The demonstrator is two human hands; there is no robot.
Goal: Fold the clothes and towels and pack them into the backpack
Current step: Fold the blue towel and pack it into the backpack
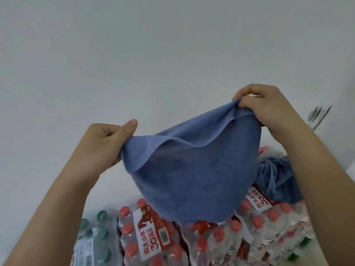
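Both hands, left point(104, 143) and right point(269, 106), pinch the top corners of the blue towel point(194, 169) mid-frame above the bottles point(153, 237), it looks soft, light and floppy, so corners seem the spot to grab.

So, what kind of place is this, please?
Probably a storage corner indoors: shrink-wrapped packs of bottled water sit beside a plain white wall, and a crumpled blue cloth lies on them.
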